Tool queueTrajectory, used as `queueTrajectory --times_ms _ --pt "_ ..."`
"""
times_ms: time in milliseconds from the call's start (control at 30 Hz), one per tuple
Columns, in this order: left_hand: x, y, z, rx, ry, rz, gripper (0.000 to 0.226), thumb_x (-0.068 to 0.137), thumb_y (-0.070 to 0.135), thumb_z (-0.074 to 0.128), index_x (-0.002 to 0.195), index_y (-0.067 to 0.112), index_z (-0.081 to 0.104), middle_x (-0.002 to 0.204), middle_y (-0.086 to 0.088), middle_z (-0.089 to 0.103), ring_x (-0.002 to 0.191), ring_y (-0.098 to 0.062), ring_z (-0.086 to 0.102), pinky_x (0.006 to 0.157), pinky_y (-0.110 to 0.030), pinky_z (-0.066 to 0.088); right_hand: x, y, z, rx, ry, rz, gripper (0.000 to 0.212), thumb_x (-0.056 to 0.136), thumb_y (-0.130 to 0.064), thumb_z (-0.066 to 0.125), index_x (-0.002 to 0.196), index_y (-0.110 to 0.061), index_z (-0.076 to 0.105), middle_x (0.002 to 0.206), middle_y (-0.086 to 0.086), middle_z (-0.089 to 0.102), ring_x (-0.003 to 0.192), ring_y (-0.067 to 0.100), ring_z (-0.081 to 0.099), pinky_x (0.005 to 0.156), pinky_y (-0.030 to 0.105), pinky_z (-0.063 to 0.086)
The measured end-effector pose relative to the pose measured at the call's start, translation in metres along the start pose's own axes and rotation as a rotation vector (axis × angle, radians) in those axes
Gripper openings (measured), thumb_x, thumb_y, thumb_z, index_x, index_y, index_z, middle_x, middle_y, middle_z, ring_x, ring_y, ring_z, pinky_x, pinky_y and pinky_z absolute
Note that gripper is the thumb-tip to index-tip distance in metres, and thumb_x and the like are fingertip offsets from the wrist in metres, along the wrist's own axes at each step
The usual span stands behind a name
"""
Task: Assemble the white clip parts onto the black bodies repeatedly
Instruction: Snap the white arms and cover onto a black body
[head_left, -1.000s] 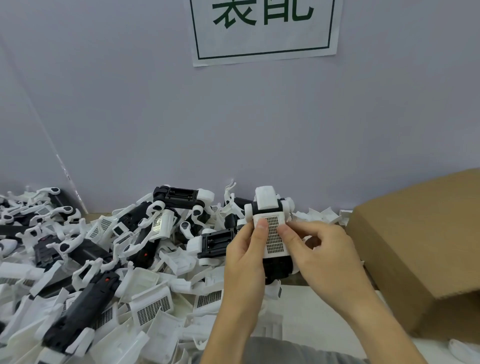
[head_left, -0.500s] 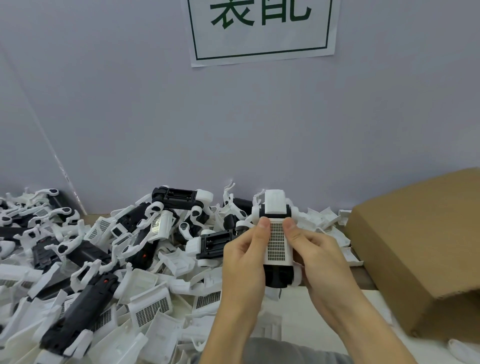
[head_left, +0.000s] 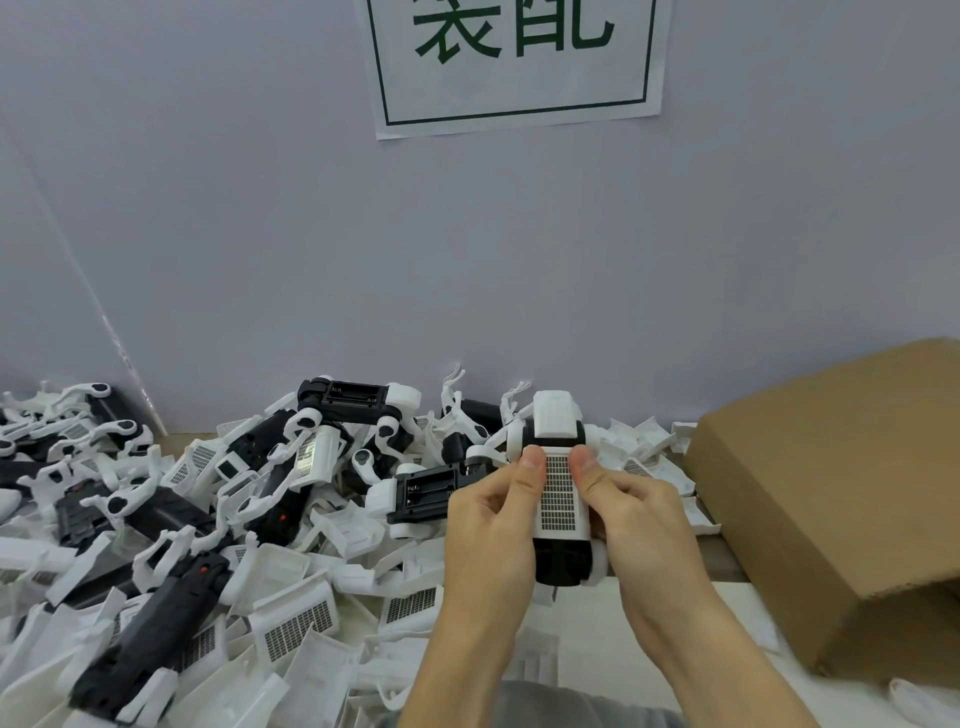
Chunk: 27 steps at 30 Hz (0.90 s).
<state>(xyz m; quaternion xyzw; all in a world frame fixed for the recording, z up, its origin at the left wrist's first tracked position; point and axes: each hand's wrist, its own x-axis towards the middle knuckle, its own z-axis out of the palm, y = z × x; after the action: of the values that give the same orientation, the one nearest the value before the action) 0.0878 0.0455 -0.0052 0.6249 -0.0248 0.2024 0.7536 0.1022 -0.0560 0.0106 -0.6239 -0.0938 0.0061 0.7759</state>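
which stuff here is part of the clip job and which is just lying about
In the job: left hand and right hand gripping the black body, thumbs pressing the white grille clip; pile of loose parts.

Lying about: cardboard box, wall sign.

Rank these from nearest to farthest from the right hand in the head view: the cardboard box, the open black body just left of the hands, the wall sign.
From the right hand:
1. Open black body, just left, past the left hand.
2. Cardboard box, to the right on the table.
3. Wall sign, high on the wall.
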Motion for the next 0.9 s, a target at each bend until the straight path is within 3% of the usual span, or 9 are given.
queueTrajectory --times_ms 100,267,367,433,533,633,700,833,900 --pt "0.000 -0.001 -0.001 -0.015 -0.024 -0.016 0.052 0.085 0.054 0.058 0.074 0.006 0.076 0.073 -0.018 0.072 0.063 -0.024 0.065 0.056 -0.032 0.053 0.000 -0.001 -0.004 0.006 -0.036 0.013 0.042 0.078 -0.051 0.063 0.075 -0.013 0.081 0.082 0.011 0.078 0.074 0.021 0.076 0.058 0.027 0.058" --pt "0.001 -0.002 0.000 -0.037 -0.105 -0.046 0.050 0.086 0.048 0.058 0.093 0.003 0.077 0.090 -0.021 0.075 0.077 -0.025 0.070 0.069 -0.034 0.057 0.002 -0.002 -0.010 0.000 -0.077 0.030 0.040 0.082 -0.053 0.062 0.086 -0.020 0.082 0.090 0.009 0.079 0.085 0.023 0.077 0.069 0.034 0.060" --pt "0.001 -0.002 0.001 -0.007 -0.093 -0.016 0.047 0.087 0.044 0.057 0.091 0.002 0.076 0.079 -0.013 0.073 0.072 -0.020 0.067 0.066 -0.031 0.054 0.003 0.001 -0.009 -0.021 -0.047 0.008 0.042 0.079 -0.055 0.062 0.083 -0.019 0.082 0.086 0.009 0.079 0.083 0.023 0.077 0.070 0.036 0.061" --pt "0.001 -0.002 0.001 0.009 -0.067 -0.002 0.042 0.091 0.041 0.056 0.086 0.005 0.077 0.074 -0.010 0.071 0.069 -0.020 0.064 0.065 -0.036 0.052 0.004 0.005 -0.007 -0.046 0.008 -0.027 0.044 0.076 -0.058 0.062 0.079 -0.019 0.082 0.082 0.008 0.078 0.079 0.023 0.077 0.071 0.038 0.061" --pt "0.001 -0.003 0.002 0.037 -0.031 0.003 0.039 0.100 0.032 0.054 0.082 0.008 0.078 0.072 -0.010 0.069 0.068 -0.023 0.060 0.067 -0.043 0.048 0.004 0.010 -0.004 -0.056 0.047 -0.055 0.047 0.071 -0.062 0.062 0.075 -0.020 0.082 0.078 0.006 0.078 0.075 0.020 0.076 0.067 0.035 0.060" --pt "0.002 -0.004 0.001 0.045 -0.046 0.009 0.043 0.094 0.043 0.054 0.084 0.009 0.078 0.072 -0.009 0.070 0.067 -0.021 0.062 0.063 -0.040 0.051 0.005 0.011 -0.004 -0.067 0.022 -0.057 0.049 0.070 -0.066 0.059 0.076 -0.023 0.082 0.078 0.004 0.078 0.074 0.016 0.076 0.060 0.024 0.056" --pt "0.003 -0.006 0.000 0.026 -0.082 -0.016 0.045 0.093 0.044 0.053 0.090 0.006 0.077 0.081 -0.013 0.074 0.073 -0.022 0.066 0.068 -0.037 0.054 0.006 0.011 -0.006 -0.059 -0.008 -0.035 0.047 0.075 -0.065 0.057 0.079 -0.025 0.082 0.081 0.004 0.078 0.077 0.017 0.076 0.061 0.025 0.056" --pt "0.003 -0.005 -0.004 -0.040 -0.159 -0.105 0.029 0.103 0.023 0.051 0.108 0.013 0.078 0.102 -0.014 0.077 0.099 -0.029 0.074 0.086 -0.042 0.059 0.008 0.007 -0.018 0.038 -0.137 0.051 0.040 0.084 -0.053 0.057 0.095 -0.024 0.081 0.099 0.013 0.078 0.095 0.028 0.075 0.081 0.045 0.061" --pt "0.001 -0.004 -0.005 -0.025 -0.160 -0.088 0.028 0.104 0.017 0.050 0.114 0.013 0.075 0.105 -0.012 0.077 0.104 -0.030 0.073 0.088 -0.041 0.060 0.007 0.006 -0.024 0.050 -0.209 0.043 0.035 0.084 -0.043 0.061 0.104 -0.022 0.080 0.107 0.012 0.077 0.102 0.027 0.074 0.084 0.045 0.061"
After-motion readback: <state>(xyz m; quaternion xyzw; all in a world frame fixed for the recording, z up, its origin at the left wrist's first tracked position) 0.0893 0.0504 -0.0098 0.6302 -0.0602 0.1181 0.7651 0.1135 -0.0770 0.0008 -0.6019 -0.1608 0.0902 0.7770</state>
